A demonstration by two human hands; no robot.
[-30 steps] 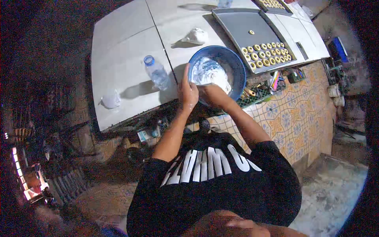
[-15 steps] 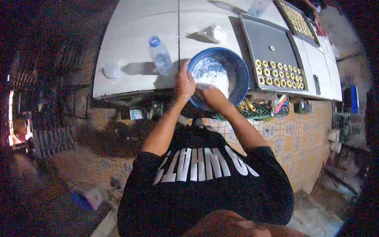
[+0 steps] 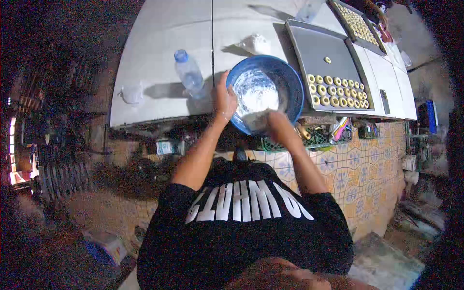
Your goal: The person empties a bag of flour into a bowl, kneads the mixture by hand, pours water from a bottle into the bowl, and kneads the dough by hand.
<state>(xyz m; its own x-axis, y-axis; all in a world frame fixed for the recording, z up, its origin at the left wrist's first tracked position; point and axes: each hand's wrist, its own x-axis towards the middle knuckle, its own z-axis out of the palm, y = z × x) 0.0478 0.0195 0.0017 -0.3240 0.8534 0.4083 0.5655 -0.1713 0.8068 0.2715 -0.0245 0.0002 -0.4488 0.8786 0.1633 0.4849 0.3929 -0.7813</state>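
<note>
A blue basin (image 3: 300,92) with white powder (image 3: 258,94) inside stands tilted at the near edge of the white table. My left hand (image 3: 225,100) grips its left rim. Low inside the basin, near the front rim, my right hand (image 3: 279,124) is closed and slightly blurred. A pale mass lies beside its fingers, and what it holds cannot be made out. To the left stands a clear plastic bottle (image 3: 190,76) with a blue neck. Behind the basin sits a crumpled clear plastic bag (image 3: 258,44) with something white in it.
A metal tray (image 3: 321,46) on the right bears rows of small dough rings (image 3: 337,91). Beyond it lies a second full tray (image 3: 357,24), with another person's arm near it. A phone-like dark object (image 3: 384,101) and a small clear bag (image 3: 131,93) rest on the table (image 3: 164,38).
My right hand has moved right and toward the front rim inside the basin. My left hand keeps its hold on the rim. The whole view has shifted slightly.
</note>
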